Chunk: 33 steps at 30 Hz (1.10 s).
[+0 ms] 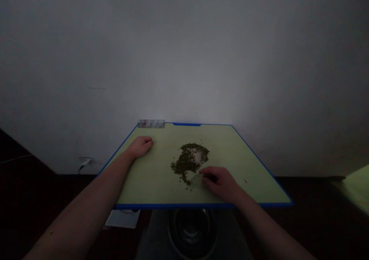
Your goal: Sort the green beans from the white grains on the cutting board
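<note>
A green cutting board [155, 175] with a blue edge lies in front of me. In its middle sits a loose heap of small dark green beans [184, 164], with a patch of pale pinkish-white grains [197, 156] on top. My right hand [219, 183] sits at the heap's near edge, its fingers curled around a small transparent round dish [196, 180]. My left hand [141, 146] rests on the board's left side, fingers loosely together, apart from the heap and holding nothing.
A round metal bowl [191, 233] stands below the board's front edge. A white paper [122, 218] lies to its left on the dark surface. A small dark speck [245, 181] lies on the board. A cable [85, 163] hangs at the wall behind.
</note>
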{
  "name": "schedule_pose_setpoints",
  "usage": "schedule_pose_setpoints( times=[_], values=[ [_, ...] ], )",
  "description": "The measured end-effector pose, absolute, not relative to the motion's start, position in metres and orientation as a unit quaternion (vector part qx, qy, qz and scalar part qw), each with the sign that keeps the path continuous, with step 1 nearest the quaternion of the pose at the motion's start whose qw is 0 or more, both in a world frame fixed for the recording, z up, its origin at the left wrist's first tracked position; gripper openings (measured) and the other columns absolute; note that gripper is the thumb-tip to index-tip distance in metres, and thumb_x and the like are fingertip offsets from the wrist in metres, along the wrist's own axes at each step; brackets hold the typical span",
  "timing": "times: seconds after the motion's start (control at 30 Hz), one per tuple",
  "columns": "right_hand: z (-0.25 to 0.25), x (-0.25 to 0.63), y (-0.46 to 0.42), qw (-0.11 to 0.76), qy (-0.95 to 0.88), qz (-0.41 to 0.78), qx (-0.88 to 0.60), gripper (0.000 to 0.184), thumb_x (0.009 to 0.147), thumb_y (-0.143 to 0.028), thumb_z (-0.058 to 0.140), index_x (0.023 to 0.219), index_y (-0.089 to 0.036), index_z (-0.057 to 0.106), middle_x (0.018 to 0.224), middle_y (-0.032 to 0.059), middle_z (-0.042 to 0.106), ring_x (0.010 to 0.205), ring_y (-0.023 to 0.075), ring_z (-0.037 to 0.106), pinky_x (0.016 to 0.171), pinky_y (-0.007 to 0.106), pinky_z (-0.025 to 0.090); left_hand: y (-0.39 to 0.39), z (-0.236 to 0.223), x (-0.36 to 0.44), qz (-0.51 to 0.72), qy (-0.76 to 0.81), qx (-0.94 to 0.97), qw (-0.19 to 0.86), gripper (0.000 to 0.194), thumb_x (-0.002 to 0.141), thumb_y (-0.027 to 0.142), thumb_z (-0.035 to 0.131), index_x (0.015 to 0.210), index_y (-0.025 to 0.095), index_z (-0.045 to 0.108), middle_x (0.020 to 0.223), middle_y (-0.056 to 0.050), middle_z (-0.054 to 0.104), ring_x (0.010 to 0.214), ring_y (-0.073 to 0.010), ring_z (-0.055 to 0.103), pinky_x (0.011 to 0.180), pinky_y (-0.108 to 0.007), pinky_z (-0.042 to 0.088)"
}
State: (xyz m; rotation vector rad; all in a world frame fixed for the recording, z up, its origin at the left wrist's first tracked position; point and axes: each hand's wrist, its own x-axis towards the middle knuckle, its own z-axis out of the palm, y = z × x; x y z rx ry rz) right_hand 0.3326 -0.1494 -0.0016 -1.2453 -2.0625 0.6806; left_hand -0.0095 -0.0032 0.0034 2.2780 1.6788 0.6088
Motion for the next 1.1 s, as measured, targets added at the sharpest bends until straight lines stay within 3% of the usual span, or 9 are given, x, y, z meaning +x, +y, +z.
schedule_pose_setpoints(
  times=[0.43, 0.8, 1.1],
  values=[
    [0.004, 0.334, -0.154, 0.277, -0.808, 0.284, -0.435, 0.028, 0.075, -0.021, 0.053, 0.100, -0.018, 0.066, 0.087, 0.0053, 0.069, 0.075, 0.0153, 0.061, 0.069, 0.027, 0.047, -0.003, 0.003, -0.009, 0.216, 0.573, 0.780, 0.133, 0.024, 0.070, 0.032, 0.036, 0.052, 0.018, 0.042, 0.049, 0.003, 0.038, 0.053, -0.0124, 0.040, 0.049, -0.024, 0.027],
    [0.002, 0.338, -0.161, 0.270, -0.798, 0.329, -0.425, 0.025, 0.070, -0.017, 0.055, 0.090, -0.017, 0.069, 0.067, 0.0020, 0.065, 0.060, 0.0123, 0.057, 0.055, 0.022, 0.044, -0.003, 0.002, -0.010, 0.210, 0.572, 0.782, 0.131, 0.024, 0.071, 0.031, 0.035, 0.053, 0.018, 0.043, 0.049, 0.003, 0.039, 0.052, -0.0124, 0.041, 0.050, -0.024, 0.027],
    [0.004, 0.333, -0.156, 0.301, -0.783, 0.290, -0.460, 0.027, 0.075, -0.024, 0.054, 0.098, -0.017, 0.067, 0.073, 0.0027, 0.068, 0.063, 0.0131, 0.059, 0.058, 0.023, 0.044, -0.004, 0.004, -0.009, 0.218, 0.572, 0.779, 0.133, 0.024, 0.071, 0.031, 0.035, 0.052, 0.017, 0.043, 0.049, 0.003, 0.037, 0.051, -0.0120, 0.040, 0.049, -0.024, 0.025]
  ],
)
